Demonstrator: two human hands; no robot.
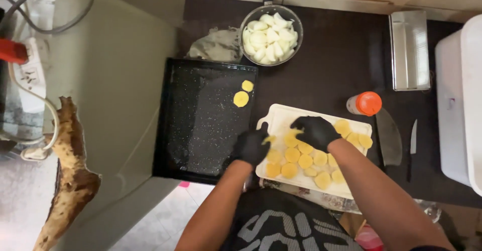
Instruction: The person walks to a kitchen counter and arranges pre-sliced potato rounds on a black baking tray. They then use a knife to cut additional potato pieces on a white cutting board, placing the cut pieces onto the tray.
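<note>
Here, left hand (252, 146) gripping potato slice (269, 139), board edge (266, 125), near tray (201, 120)

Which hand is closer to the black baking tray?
Left. The left hand hovers at the black baking tray's right edge, while the right hand is farther right, over the potato slices on the white cutting board.

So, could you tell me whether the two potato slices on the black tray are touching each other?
Apart: the head view shows dark tray between the upper slice and the lower slice.

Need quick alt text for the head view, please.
Two black-gloved hands, left and right, pick yellow slices off a white board. Two slices lie on a black tray; a pan of white pieces sits behind.
</note>
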